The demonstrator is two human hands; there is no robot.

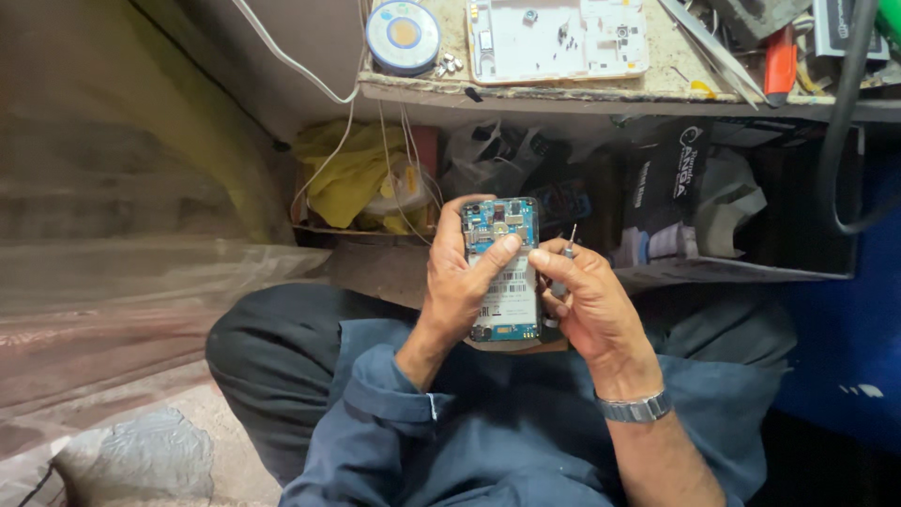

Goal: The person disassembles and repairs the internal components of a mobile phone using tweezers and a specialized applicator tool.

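The left hand (457, 282) cupped an opened phone (502, 272) from behind — back cover off, blue circuit board showing — with the thumb pressed across its upper part. The phone sat upright above the person's lap, just below the table (563, 92) edge. The right hand (587, 300) closed around a thin screwdriver (566, 253), its tip pointing up beside the phone's right edge. On the table lay a white phone frame (563, 38) and 1 round solder spool (403, 35).
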